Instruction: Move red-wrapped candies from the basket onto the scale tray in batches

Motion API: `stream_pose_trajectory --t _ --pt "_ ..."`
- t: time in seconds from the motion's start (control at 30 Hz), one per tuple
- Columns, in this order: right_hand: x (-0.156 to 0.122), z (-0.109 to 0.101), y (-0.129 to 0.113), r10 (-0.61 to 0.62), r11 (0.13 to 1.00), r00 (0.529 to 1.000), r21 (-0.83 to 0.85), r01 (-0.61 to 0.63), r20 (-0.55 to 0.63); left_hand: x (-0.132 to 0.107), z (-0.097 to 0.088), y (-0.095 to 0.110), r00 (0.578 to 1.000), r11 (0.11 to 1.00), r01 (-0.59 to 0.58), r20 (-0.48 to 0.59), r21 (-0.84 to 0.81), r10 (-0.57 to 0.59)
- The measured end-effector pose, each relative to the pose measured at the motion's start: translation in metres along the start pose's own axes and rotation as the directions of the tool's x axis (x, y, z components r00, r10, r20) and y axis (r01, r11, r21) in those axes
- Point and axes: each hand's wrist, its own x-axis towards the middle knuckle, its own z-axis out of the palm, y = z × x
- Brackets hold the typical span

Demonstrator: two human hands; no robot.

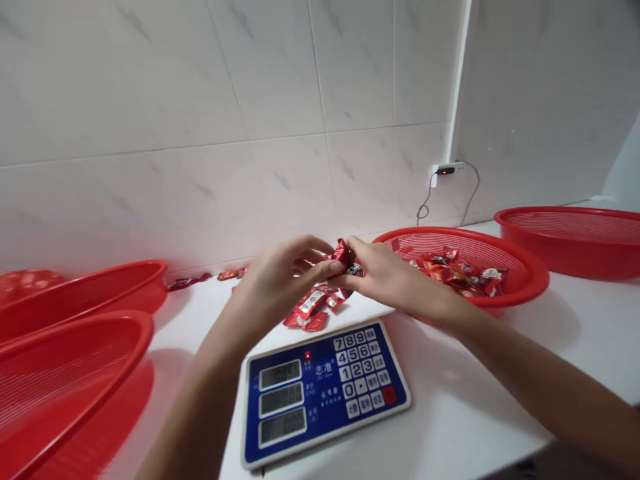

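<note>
Your left hand (280, 283) and your right hand (395, 283) meet in the air above the white counter (450, 373), holding a small red sweet packet (343, 257) between them. Both hands are mostly closed: the left curls around one end, and the right's fingers close in from the other, so the packet is pinched at the fingertips, with part of it hidden. Held this way, it stays clear of the counter, where both hands can work on it. Just below your hands, a small heap of red packets (307, 310) lies right behind the blue digital scale (325, 393), though you can't tell whether it rests on the scale itself. The scale sits squarely in front of you, probably so that its keypad and three displays stay in easy view. To your right, a red mesh basket (537, 280) holds more packets (460, 273), with a second basket (565, 230) beyond it. Two more red baskets (75, 380) sit to your left, placed within reach on either side of the scale.
</note>
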Motion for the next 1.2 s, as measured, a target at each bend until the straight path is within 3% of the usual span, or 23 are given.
stream_pose_trajectory --t 0.13,0.23,0.4,0.53,0.63,0.9,1.03,1.2 --pt "0.023 0.009 0.011 -0.011 0.99 0.999 0.138 0.007 0.034 0.0 -0.015 -0.018 0.995 0.992 0.05 -0.096 0.118 -0.039" --pt "0.031 0.002 0.022 0.039 0.993 0.998 0.106 -0.044 0.048 0.003 -0.024 -0.037 0.989 0.976 0.13 -0.098 0.176 -0.114" --pt "0.03 -0.01 0.032 0.094 0.986 0.995 0.143 -0.09 -0.019 0.015 -0.012 -0.061 0.983 0.939 0.183 -0.051 0.293 -0.176" --pt "0.03 -0.013 0.036 0.109 0.965 0.982 0.219 -0.142 0.154 0.017 -0.003 -0.068 0.975 0.893 0.181 0.04 0.411 -0.217" --pt "0.034 -0.01 0.041 0.085 0.944 0.977 0.297 -0.142 0.198 0.015 -0.008 -0.062 0.981 0.912 0.185 -0.021 0.366 -0.191" --pt "0.032 -0.002 0.027 0.025 0.871 1.0 0.491 -0.015 -0.015 0.004 -0.016 -0.013 0.988 0.968 0.084 -0.147 0.237 -0.05" --pt "0.027 0.003 0.018 -0.068 0.774 0.995 0.634 0.01 0.068 -0.003 -0.01 0.001 0.977 0.979 -0.011 -0.205 0.205 0.054" --pt "0.023 0.009 0.017 -0.192 0.645 0.967 0.764 -0.004 0.167 -0.008 -0.01 0.007 0.972 0.969 -0.05 -0.212 0.241 0.103"
